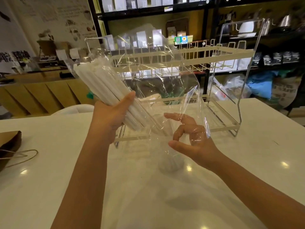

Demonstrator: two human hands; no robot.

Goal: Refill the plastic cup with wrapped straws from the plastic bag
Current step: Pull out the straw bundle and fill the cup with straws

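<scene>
My left hand (113,113) grips a thick bundle of white wrapped straws (102,83), tilted with the top ends up and to the left. The bundle sits inside a clear plastic bag (165,76) whose loose film billows out to the right. My right hand (194,142) is below it with thumb and fingers apart, and the film is draped over it. A clear plastic cup (170,162) stands on the white table (165,195) just under my right hand, and the lower ends of the straws point down toward it. The cup's contents are hard to make out.
A two-tier cream wire rack (231,53) stands on the table right behind the bag. A brown paper bag with twine handles (9,142) lies at the left edge. Shelves with packets and kettles fill the background.
</scene>
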